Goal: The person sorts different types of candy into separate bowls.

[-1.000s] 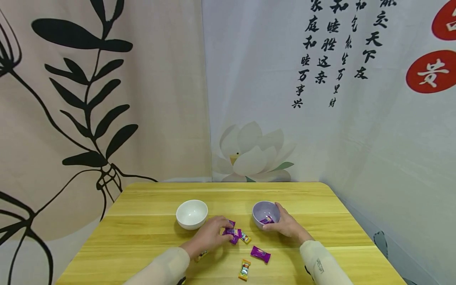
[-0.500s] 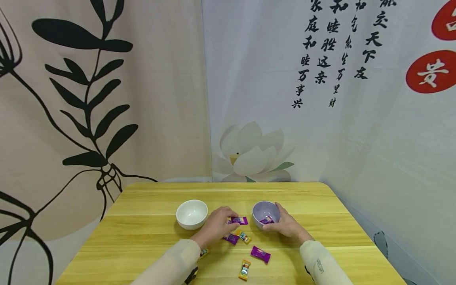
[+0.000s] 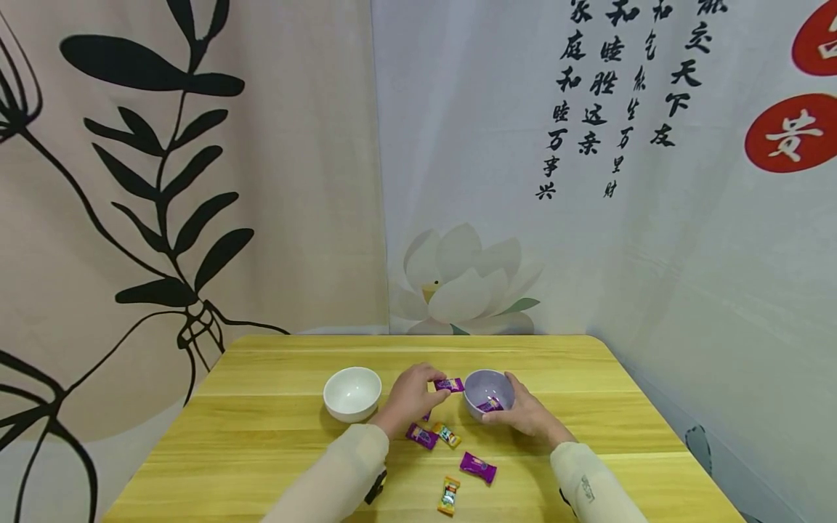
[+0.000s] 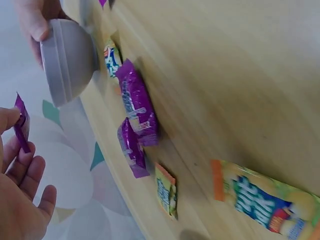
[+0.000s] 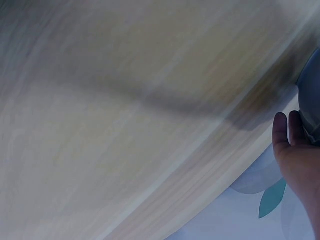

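Observation:
My left hand [image 3: 409,398] pinches a purple-wrapped candy [image 3: 450,385] between thumb and fingers, just left of the lilac bowl's rim. In the left wrist view this candy [image 4: 21,125] is clear of the table. The lilac bowl [image 3: 477,385] stands on the table with another purple candy [image 3: 490,404] inside. My right hand [image 3: 531,415] grips that bowl from its right side, thumb toward me. In the right wrist view only part of the bowl [image 5: 311,100] shows, beside my right hand [image 5: 300,165].
A white bowl [image 3: 352,392] stands left of my left hand. Toward me on the wooden table [image 3: 556,363] lie purple candies [image 3: 478,467] and yellow candies [image 3: 448,496]. The left wrist view shows several, including a large yellow one [image 4: 270,200]. A printed cloth [image 3: 314,181] hangs behind.
My left hand has moved away from me and to the right, carrying the purple candy from the pile toward the lilac bowl. The right hand and the bowl have stayed still.

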`<action>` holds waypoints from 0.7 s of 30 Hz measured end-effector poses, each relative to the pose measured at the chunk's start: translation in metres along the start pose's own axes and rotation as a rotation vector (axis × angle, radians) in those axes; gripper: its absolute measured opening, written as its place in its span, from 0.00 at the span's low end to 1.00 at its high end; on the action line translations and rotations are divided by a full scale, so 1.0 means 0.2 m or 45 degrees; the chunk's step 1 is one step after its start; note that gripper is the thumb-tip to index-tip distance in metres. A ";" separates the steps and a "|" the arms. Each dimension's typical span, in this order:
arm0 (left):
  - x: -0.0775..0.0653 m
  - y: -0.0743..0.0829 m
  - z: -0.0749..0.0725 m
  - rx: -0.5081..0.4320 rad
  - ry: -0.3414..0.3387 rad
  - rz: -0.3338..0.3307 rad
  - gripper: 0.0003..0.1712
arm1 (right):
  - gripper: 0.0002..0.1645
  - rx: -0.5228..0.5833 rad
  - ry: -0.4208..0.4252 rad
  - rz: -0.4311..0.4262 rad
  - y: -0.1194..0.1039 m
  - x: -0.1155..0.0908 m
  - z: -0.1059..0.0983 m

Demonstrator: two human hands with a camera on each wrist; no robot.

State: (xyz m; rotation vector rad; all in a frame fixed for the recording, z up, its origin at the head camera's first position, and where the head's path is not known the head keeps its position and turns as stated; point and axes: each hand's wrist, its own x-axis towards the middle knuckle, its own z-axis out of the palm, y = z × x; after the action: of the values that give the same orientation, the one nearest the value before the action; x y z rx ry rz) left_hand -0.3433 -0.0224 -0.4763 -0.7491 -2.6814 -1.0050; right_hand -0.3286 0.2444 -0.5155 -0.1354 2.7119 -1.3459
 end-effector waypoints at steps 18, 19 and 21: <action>0.15 0.08 0.13 0.092 0.009 0.000 0.16 | 0.73 0.027 -0.007 -0.035 0.00 0.00 0.00; 0.15 0.08 0.13 0.104 0.007 0.008 0.16 | 0.73 0.028 -0.008 -0.042 0.00 0.00 0.00; 0.16 0.09 0.15 0.133 -0.001 0.018 0.16 | 0.73 0.016 -0.008 -0.044 0.00 0.00 0.00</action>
State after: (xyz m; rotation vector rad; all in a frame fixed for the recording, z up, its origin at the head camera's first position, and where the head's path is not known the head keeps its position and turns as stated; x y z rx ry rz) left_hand -0.3611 0.0212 -0.4773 -0.7466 -2.7012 -0.8539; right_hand -0.3286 0.2451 -0.5156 -0.1855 2.7074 -1.3692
